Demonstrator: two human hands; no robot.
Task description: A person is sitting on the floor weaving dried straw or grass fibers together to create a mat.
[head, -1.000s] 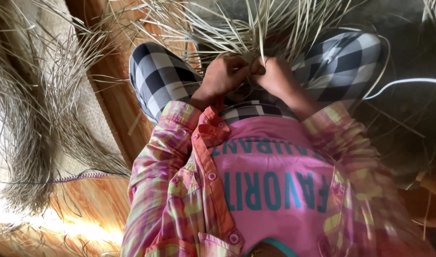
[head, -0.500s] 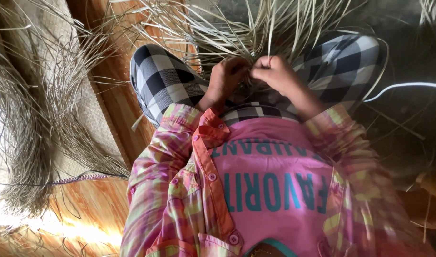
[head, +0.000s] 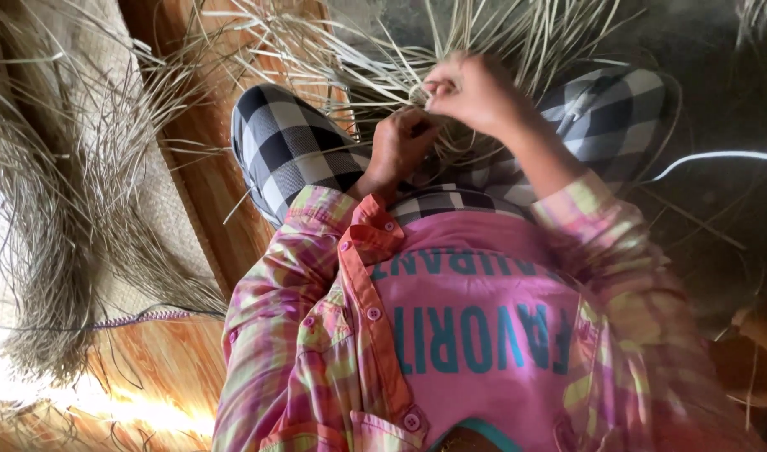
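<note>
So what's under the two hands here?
Under the left hand and right hand lie pale straw strips across checkered-trousered knees. The hands cover the woven part itself.

Packages: none to see.
Signs: none.
Screens: none.
Labels: none, only blue-green letters printed upside down on the pink shirt (head: 476, 335).

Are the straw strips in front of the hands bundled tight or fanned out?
Fanned out: the straw strips spread apart above both hands, gathered only where the right hand pinches them.
</note>
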